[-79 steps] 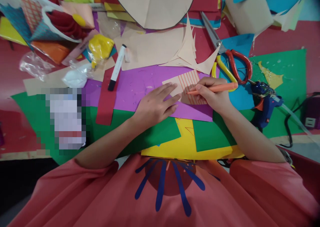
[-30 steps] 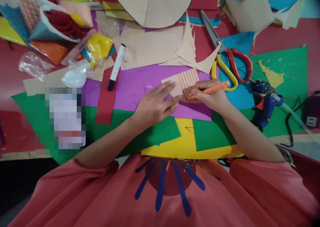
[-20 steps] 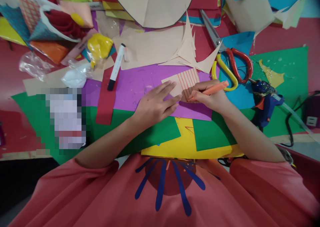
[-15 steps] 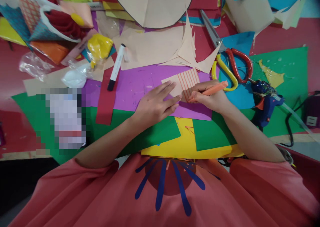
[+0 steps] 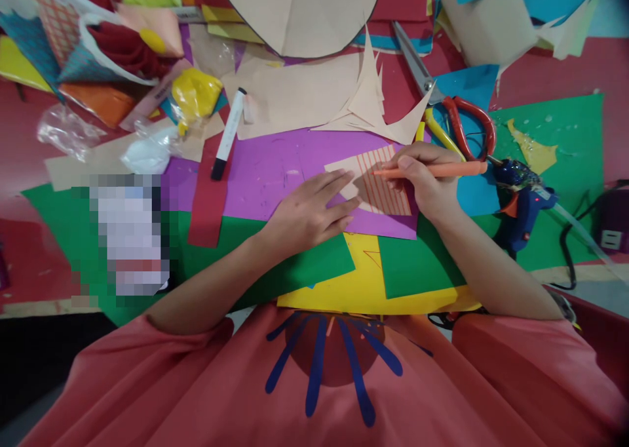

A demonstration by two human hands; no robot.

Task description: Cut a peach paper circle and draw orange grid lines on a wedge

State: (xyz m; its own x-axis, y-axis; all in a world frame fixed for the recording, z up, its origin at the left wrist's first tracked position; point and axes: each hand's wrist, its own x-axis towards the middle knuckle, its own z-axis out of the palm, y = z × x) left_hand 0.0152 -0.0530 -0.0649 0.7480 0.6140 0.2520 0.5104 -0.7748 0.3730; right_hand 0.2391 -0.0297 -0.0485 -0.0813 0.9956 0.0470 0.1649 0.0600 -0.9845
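Observation:
My right hand (image 5: 426,179) is closed around an orange marker (image 5: 459,169), its tip over a small beige piece of paper (image 5: 393,194). Orange stripes run across the right part of that piece. Spread flat, my left hand (image 5: 317,211) rests its fingertips on the plain left end of the paper. Beneath both lies a purple sheet (image 5: 275,172) marked with small smudges. To the left of it, a white marker with a black cap (image 5: 229,134) lies partly over a dark red strip (image 5: 208,214).
Large scissors (image 5: 445,109) with red and yellow handles lie beyond my right hand. A blue glue gun (image 5: 523,214) sits further right. Beige offcuts (image 5: 371,106), bagged yellow material (image 5: 196,90), green sheets (image 5: 289,257) and a pixelated object (image 5: 130,231) surround the work.
The striped paper has shifted slightly right, showing more stripes. My right hand has moved a little right and up, and the marker lies more level. My left hand has shifted slightly right.

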